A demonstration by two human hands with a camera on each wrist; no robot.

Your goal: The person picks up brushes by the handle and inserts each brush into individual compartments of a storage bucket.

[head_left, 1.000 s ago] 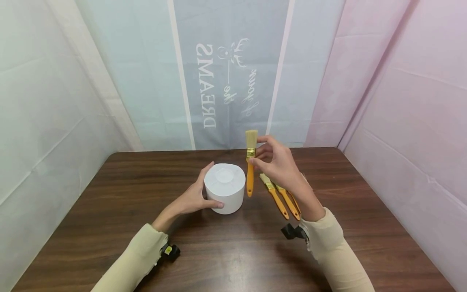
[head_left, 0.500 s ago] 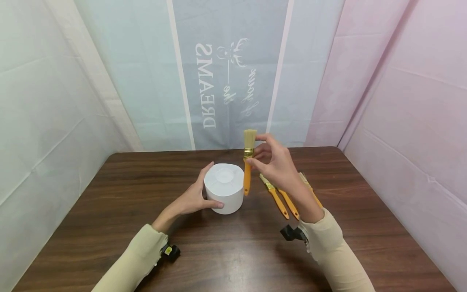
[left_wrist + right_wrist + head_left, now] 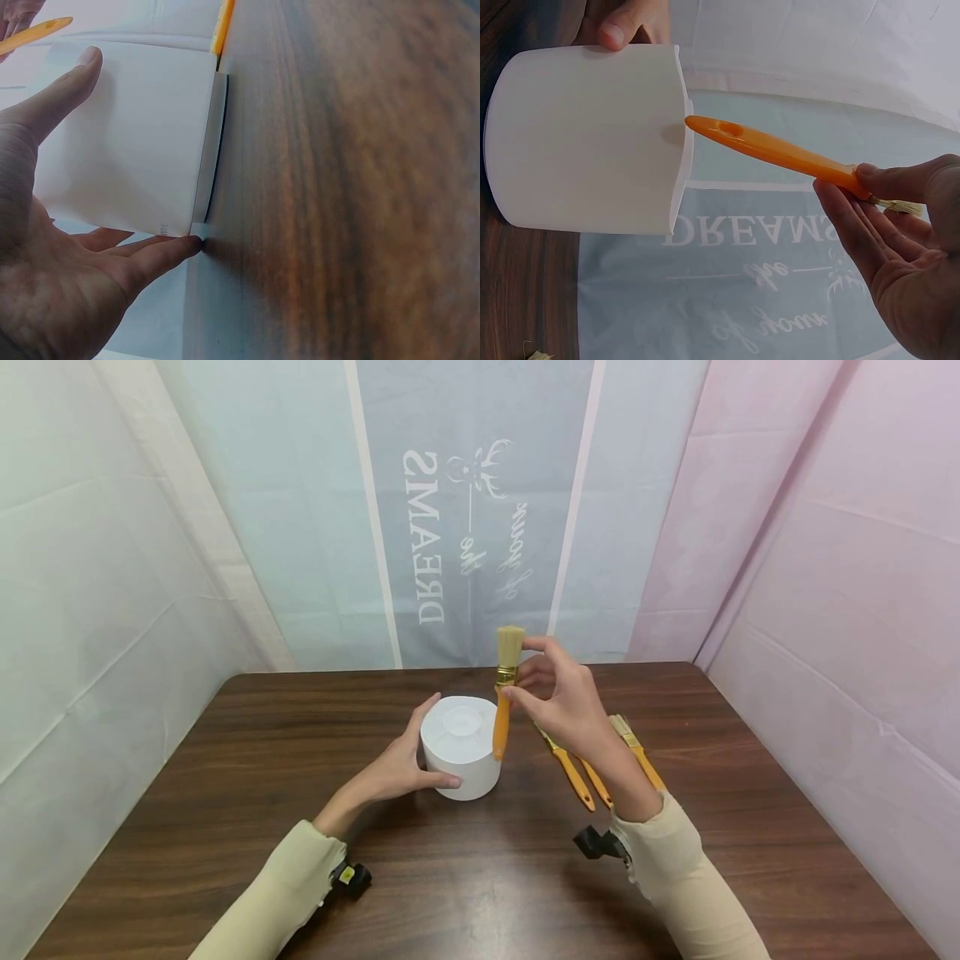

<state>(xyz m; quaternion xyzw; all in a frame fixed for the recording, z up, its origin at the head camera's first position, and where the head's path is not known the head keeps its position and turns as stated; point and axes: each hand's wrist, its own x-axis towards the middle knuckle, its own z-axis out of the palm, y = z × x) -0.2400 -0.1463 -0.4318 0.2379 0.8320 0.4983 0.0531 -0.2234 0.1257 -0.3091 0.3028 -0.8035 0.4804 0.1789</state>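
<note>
My left hand grips the side of a white round container, thumb at the front and fingers behind. The container stands on the table and has a shallow round recess in its top. Between thumb and fingers, my right hand pinches a paintbrush near its metal band. The brush is held bristles up, with its orange handle pointing down. In the right wrist view the handle's tip is right at the container's top edge. My left thumb lies along the container wall in the left wrist view.
Several more paintbrushes with orange handles lie on the dark wooden table, partly hidden under my right forearm. One lies apart to the right of it. A printed cloth hangs behind the table's far edge.
My right hand has moved slightly left with the paintbrush, so its handle now overlaps the container's right side. A brush right of my forearm has come into fuller view. My left hand stays put.
</note>
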